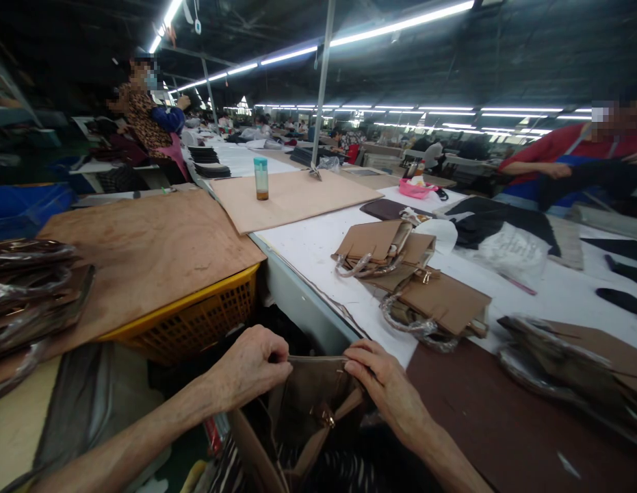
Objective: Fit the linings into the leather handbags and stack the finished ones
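Observation:
A brown leather handbag [310, 411] with a gold clasp rests in my lap at the bottom centre, below the table edge. My left hand [249, 366] is closed on the bag's top edge at its left side, fingers curled over the rim. My right hand [382, 383] pinches the same edge at the right side. Between the two hands the bag's mouth is held apart. The inside of the bag is dark and I cannot see into it.
Two tan handbags [415, 281] with wrapped handles lie on the white table [318, 253]; more wrapped bags [569, 363] sit at right and bags [25, 287] at left. A plywood board [148, 246] covers a yellow crate [205, 315]. A bottle [261, 179] stands on cardboard. People work behind.

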The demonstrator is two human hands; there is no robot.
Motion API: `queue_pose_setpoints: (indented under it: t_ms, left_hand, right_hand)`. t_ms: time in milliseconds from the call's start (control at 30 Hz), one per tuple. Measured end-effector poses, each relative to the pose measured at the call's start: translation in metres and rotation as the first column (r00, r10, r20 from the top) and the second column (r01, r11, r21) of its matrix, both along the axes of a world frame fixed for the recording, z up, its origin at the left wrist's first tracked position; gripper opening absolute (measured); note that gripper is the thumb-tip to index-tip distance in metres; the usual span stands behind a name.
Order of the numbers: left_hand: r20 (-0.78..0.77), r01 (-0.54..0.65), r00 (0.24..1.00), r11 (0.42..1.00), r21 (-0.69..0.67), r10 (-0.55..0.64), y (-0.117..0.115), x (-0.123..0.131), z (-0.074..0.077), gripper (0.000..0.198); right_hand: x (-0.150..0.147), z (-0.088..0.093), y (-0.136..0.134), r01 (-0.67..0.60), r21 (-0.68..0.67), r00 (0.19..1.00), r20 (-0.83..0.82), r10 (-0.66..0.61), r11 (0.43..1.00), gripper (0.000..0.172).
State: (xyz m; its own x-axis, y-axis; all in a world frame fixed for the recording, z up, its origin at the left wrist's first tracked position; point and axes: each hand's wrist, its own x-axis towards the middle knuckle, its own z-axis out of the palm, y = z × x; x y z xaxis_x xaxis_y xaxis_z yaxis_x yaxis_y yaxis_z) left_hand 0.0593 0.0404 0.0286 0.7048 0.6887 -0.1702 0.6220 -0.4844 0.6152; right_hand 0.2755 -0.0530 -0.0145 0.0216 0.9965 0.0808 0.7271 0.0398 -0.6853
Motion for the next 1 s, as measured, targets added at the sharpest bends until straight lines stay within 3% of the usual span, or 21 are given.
queue_pose_setpoints:
  t_ms: [233,467,600,767,867,1000]
  left_hand:
    - [-0.019,0.004,1.0,1.0,-0.008,-0.004,-0.001,0.001,-0.001,0.016]
    - [-0.017,-0.006,1.0,1.0,0.017,0.006,0.002,0.001,-0.006,0.017]
    - [-0.009,-0.031,0.999,0.999,0.034,0.032,0.001,0.001,-0.007,0.018]
    - [-0.029,-0.049,0.998,0.998,0.037,0.05,-0.001,0.003,-0.005,0.017]
    - [-0.043,-0.057,0.997,0.998,0.041,0.059,-0.002,0.004,-0.002,0.017]
    - [-0.062,-0.066,0.996,0.997,0.031,0.067,-0.003,0.004,0.001,0.015]
  right_hand:
    - [0.001,-0.002,0.001,-0.05,-0.009,0.999,-0.019,0.05,0.999,0.026]
    - [-0.005,-0.007,-0.001,-0.033,0.062,0.981,0.193,0.021,0.997,0.021]
    - [-0.011,-0.006,-0.002,-0.049,0.145,0.912,0.411,-0.015,0.988,0.018]
    - [-0.028,0.007,-0.007,0.05,0.155,0.781,0.609,-0.136,0.987,0.013]
    - [-0.038,0.009,-0.006,0.114,0.059,0.851,0.51,-0.128,0.992,0.023]
    - [-0.038,0.001,0.003,0.193,-0.1,0.967,0.185,-0.173,0.976,0.028]
